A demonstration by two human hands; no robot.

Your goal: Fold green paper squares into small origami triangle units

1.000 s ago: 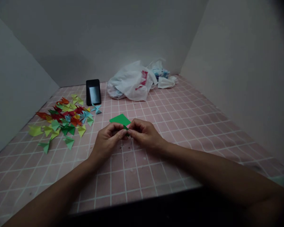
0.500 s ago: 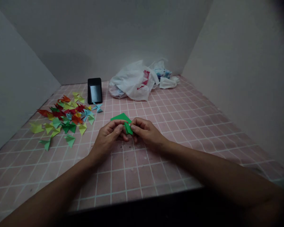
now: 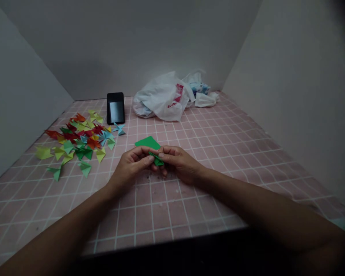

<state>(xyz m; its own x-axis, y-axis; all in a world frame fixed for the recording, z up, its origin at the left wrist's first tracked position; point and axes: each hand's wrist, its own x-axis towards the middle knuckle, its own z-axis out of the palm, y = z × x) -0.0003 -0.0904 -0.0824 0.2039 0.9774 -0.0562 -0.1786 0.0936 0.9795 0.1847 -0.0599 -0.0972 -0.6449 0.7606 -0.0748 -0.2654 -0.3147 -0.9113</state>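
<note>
My left hand (image 3: 130, 166) and my right hand (image 3: 178, 163) meet over the middle of the pink tiled table (image 3: 218, 153). Both pinch a small folded green paper piece (image 3: 156, 158) between their fingertips, just above the table. Behind the hands lies a flat stack of green paper squares (image 3: 147, 142). A heap of folded paper pieces (image 3: 77, 142) in red, yellow, green and blue is spread at the left, apart from my hands.
A black phone (image 3: 115, 108) stands upright at the back, near the heap. White plastic bags (image 3: 169, 97) lie against the back wall. Grey walls close the table in on the left, back and right. The table's near edge runs below my forearms.
The green piece has been turned and pressed flatter between my fingertips. Both hands have stayed in about the same place; the view has shifted slightly.
</note>
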